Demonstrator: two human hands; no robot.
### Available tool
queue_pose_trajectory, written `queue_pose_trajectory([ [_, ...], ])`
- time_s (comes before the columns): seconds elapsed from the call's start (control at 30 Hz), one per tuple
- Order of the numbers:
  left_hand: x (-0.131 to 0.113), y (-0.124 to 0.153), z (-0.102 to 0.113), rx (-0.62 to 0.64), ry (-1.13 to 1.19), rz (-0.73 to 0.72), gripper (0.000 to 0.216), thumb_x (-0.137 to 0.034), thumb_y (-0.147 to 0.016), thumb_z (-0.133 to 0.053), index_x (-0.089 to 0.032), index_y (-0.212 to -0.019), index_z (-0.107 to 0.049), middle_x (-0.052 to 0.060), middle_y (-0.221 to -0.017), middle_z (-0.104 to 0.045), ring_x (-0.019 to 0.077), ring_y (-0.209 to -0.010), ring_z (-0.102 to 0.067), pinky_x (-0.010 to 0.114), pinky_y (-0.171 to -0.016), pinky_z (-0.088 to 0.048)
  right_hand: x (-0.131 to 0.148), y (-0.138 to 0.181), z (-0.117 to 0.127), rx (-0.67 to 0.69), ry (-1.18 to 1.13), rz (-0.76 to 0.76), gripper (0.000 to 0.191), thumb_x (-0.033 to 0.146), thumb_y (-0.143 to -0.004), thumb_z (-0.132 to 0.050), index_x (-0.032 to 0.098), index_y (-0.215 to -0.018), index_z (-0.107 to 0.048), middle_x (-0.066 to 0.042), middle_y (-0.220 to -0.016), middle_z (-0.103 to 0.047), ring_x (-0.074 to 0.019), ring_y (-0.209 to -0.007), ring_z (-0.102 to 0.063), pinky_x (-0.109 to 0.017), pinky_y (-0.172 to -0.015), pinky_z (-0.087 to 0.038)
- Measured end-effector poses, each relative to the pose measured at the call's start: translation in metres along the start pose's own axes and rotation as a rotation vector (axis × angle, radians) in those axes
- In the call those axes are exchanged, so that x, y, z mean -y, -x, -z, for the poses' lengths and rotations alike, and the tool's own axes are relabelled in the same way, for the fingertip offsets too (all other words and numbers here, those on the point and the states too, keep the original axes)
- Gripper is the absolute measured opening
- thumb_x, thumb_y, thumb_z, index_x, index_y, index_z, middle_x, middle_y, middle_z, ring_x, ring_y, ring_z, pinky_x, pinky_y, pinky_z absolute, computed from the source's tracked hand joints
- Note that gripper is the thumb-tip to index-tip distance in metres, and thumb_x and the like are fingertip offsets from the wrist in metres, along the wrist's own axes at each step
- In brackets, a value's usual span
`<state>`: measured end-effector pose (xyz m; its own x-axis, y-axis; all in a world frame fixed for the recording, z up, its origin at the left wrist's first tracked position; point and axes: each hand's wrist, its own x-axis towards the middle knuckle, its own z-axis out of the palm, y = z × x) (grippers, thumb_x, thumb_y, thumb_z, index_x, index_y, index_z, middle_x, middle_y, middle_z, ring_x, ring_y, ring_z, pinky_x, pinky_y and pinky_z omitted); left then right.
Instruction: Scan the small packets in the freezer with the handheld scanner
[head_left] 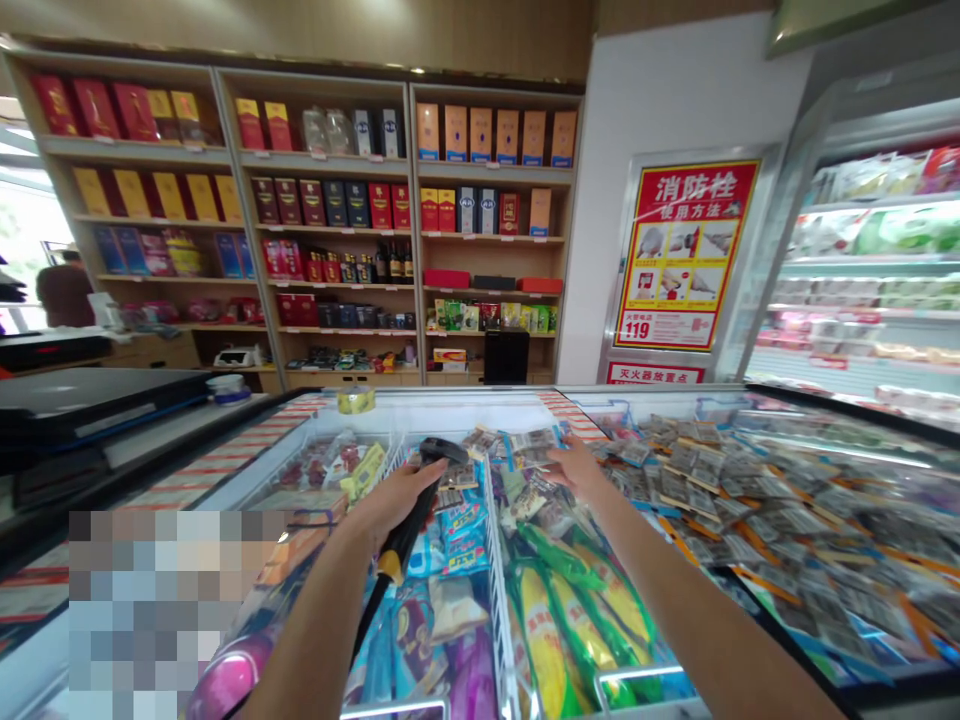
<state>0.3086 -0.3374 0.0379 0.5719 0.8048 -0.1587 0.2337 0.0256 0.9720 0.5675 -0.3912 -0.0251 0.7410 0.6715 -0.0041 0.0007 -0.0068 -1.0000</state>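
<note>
My left hand [409, 490] is wrapped round the handle of a black barcode scanner [405, 530] with a yellow band, its cord running down. The scanner's head points over the chest freezer's middle baskets. My right hand [574, 465] reaches to the back of the freezer, its fingers closed at the edge of a small clear packet [532, 445] with a blue border; the exact grip is partly hidden. Below it lie yellow-and-green corn-shaped ice cream packs [551, 620]. Blue ice cream wrappers [461, 535] fill the basket under the scanner.
A white wire divider [496, 590] separates the baskets. Many similar packets [750, 500] lie piled over the freezer's right side. A roll of yellow tape [356, 401] sits on the back rim. A closed laptop [97, 400] is at left. Stocked shelves [337, 232] stand behind.
</note>
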Motion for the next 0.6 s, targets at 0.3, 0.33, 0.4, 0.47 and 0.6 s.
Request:
queue_pose_trajectory([
  [0.3, -0.003, 0.01, -0.022, 0.275, 0.022, -0.028, 0.044, -0.059, -0.061, -0.058, -0.017, -0.062, -0.048, -0.003, -0.048, -0.051, 0.0089, -0.039, -0.046, 0.022, -0.041, -0.035, -0.015, 0.02, 0.048, 0.018, -0.352, -0.201, 0.018, 0.026, -0.066, -0.061, 0.023, -0.082, -0.052, 0.0, -0.071, -0.066, -0.0183, -0.059, -0.063, -0.037, -0.059, -0.052],
  [0.33, -0.002, 0.01, -0.023, 0.293, 0.023, -0.027, 0.044, -0.059, -0.062, -0.058, -0.016, -0.062, -0.048, -0.003, -0.048, -0.051, 0.0087, -0.04, -0.046, 0.022, -0.041, -0.035, -0.017, 0.02, 0.048, 0.002, -0.294, -0.178, 0.019, 0.027, -0.066, -0.062, 0.024, -0.082, -0.054, 0.0, -0.072, -0.066, -0.0177, -0.06, -0.063, -0.036, -0.059, -0.051],
  [0.4, -0.002, 0.011, -0.024, 0.314, 0.023, -0.027, 0.042, -0.058, -0.064, -0.057, -0.016, -0.062, -0.048, -0.003, -0.047, -0.051, 0.0085, -0.039, -0.045, 0.022, -0.041, -0.035, -0.019, 0.02, 0.048, -0.025, -0.223, -0.133, 0.019, 0.027, -0.063, -0.064, 0.023, -0.081, -0.056, 0.0, -0.073, -0.066, -0.0174, -0.064, -0.063, -0.034, -0.06, -0.051],
  [0.47, -0.003, 0.012, -0.026, 0.326, 0.022, -0.026, 0.042, -0.057, -0.065, -0.057, -0.016, -0.062, -0.049, -0.003, -0.046, -0.051, 0.0087, -0.04, -0.046, 0.021, -0.041, -0.035, -0.017, 0.02, 0.047, -0.049, -0.259, -0.11, 0.018, 0.022, -0.061, -0.064, 0.023, -0.077, -0.055, 0.001, -0.072, -0.065, -0.0181, -0.068, -0.063, -0.035, -0.062, -0.051],
  [0.6, -0.002, 0.014, -0.029, 0.361, 0.007, -0.02, 0.043, -0.058, -0.067, -0.055, -0.015, -0.062, -0.051, -0.002, -0.046, -0.051, 0.0086, -0.04, -0.046, 0.021, -0.041, -0.034, -0.014, 0.017, 0.051, -0.016, -0.488, -0.107, 0.027, 0.007, -0.057, -0.06, 0.023, -0.077, -0.051, 0.004, -0.068, -0.065, -0.0173, -0.069, -0.063, -0.039, -0.066, -0.052],
])
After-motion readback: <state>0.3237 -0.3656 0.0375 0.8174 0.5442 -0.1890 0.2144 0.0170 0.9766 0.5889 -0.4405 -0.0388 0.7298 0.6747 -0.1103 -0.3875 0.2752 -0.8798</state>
